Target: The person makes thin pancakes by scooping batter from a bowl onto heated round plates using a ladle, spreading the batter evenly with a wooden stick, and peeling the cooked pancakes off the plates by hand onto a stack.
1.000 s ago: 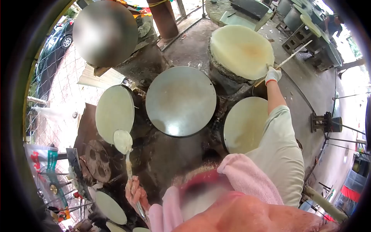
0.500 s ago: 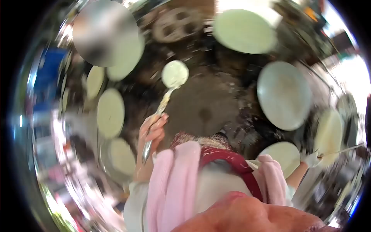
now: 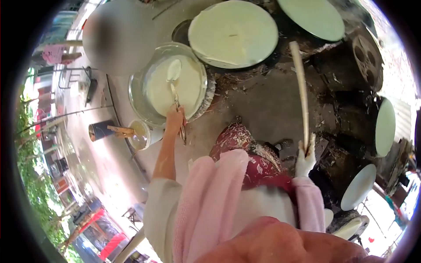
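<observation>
My left hand [image 3: 175, 119] is closed around the handle of a ladle [image 3: 174, 71]. The ladle's bowl, coated in white batter, is over or in the pale batter [image 3: 184, 90] filling a wide clear-rimmed basin [image 3: 133, 98]; I cannot tell if it touches the surface. On the other side, my right hand [image 3: 305, 160], in a white glove, grips the lower end of a long flat wooden stick [image 3: 300, 87]. The stick points forward, its far end near a large round steamer top covered in white [image 3: 232, 33].
Another round white top [image 3: 313, 17] is at the far right, with more white discs [image 3: 385, 127] [image 3: 359, 186] along the right side. A round plate with holes [image 3: 367, 57] leans there. Left of me are a white bucket [image 3: 151, 135] and a dark container [image 3: 101, 130]. Scraps litter the floor.
The whole view has swung round. The ladle, before over the floor, is now at the batter basin. The stick, earlier pointing out to the right, now points forward.
</observation>
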{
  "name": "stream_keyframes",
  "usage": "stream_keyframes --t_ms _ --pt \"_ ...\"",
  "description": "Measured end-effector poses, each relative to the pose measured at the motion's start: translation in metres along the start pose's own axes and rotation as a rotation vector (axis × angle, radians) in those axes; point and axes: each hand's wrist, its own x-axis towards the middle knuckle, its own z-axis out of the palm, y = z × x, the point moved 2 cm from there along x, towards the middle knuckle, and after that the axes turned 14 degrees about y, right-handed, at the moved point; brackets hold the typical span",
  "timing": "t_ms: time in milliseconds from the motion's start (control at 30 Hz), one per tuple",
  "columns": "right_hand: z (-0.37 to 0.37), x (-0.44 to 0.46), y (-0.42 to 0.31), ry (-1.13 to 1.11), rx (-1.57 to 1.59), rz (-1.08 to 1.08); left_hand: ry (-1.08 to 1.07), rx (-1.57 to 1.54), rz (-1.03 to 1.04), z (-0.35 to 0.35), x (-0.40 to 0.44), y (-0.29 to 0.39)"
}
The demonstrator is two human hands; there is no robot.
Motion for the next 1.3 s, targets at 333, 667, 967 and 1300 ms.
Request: stream_keyframes --t_ms 333,667,967,1300 --pt "0.100 -0.058 -0.055 -0.296 -0.215 0.104 -0.035 0.820 0.666 0.042 0.222 -0.128" --pt "0.147 -0.094 -0.021 -0.754 -0.268 0.047 -0.756 -0.572 -0.565 0.046 0.117 -0.229" --pt "0.123 -0.159 0.018 -1.005 0.069 0.433 -0.564 -1.525 -0.695 0.052 -0.043 -0.122" --pt "0.020 -0.126 -0.018 -0.388 0.509 0.155 -0.580 -1.555 -0.165 -0.097 -0.043 0.017"
